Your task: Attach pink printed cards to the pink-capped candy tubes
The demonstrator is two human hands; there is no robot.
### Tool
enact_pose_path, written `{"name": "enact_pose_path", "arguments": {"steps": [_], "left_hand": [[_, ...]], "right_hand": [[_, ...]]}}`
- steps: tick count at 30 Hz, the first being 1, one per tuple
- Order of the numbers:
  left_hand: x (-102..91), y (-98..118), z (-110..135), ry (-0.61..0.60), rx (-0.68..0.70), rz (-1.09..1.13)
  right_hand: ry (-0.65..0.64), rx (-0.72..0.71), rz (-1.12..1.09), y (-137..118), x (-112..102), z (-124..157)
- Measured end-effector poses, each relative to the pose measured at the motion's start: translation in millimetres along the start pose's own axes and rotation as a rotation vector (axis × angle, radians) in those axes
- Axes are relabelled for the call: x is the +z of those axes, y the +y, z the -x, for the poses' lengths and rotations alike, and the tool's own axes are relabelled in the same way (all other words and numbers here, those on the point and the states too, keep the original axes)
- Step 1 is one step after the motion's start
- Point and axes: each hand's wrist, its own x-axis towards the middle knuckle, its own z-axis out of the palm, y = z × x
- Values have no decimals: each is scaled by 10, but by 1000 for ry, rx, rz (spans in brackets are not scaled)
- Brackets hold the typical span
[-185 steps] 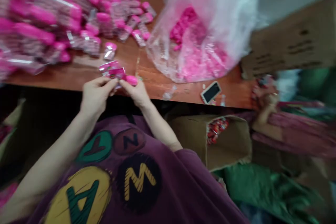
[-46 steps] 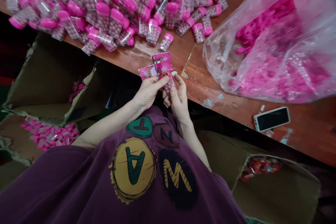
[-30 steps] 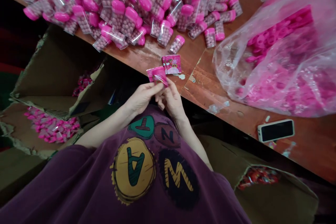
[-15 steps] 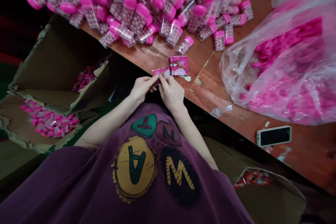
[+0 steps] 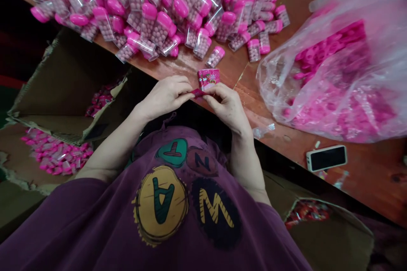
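My left hand (image 5: pixel 168 95) and my right hand (image 5: pixel 227 103) face each other just off the table's near edge. Between their pinched thumbs and fingers is a small pink printed label (image 5: pixel 199 92), gripped at both ends and seen almost edge-on. Right behind it on the table lies a small stack of pink printed labels (image 5: pixel 208 77), its lower part covered by my right fingers. A clear bottle (image 5: pixel 215 56) with a pink cap and pale pink balls lies just beyond the stack.
Many similar bottles (image 5: pixel 149 21) are heaped across the back. To the right, a plastic bag (image 5: pixel 337 89) holds pink pieces, with a phone (image 5: pixel 327 158) nearer me. Cardboard boxes (image 5: pixel 63 93) stand below the table at left, and another box (image 5: pixel 333 237) at lower right.
My hands have moved apart and turned, stretching the label between them. The label previously lay beside the stack, partly under my fingers. The view has shifted slightly.
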Motion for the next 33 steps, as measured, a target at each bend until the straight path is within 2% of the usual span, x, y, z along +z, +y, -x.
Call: {"name": "enact_pose_path", "arguments": {"steps": [3, 6, 9, 11, 17, 22, 28, 33], "left_hand": [[181, 22, -113, 143, -173, 344], [450, 48, -189, 123, -328, 642], [654, 82, -269, 201, -374, 740], [713, 110, -336, 251, -372, 748], [679, 202, -544, 243, -417, 769], [646, 190, -659, 242, -439, 753], [637, 46, -731, 394, -431, 686], [598, -46, -836, 471, -460, 795]], "right_hand": [[141, 100, -223, 22, -10, -17], [208, 186, -338, 53, 6, -33], [231, 226, -343, 94, 32, -41], [253, 244, -311, 129, 35, -51], [271, 179, -94, 205, -95, -143], [193, 175, -8, 248, -204, -245], [131, 149, 32, 246, -163, -463], [95, 93, 48, 265, -178, -693]]}}
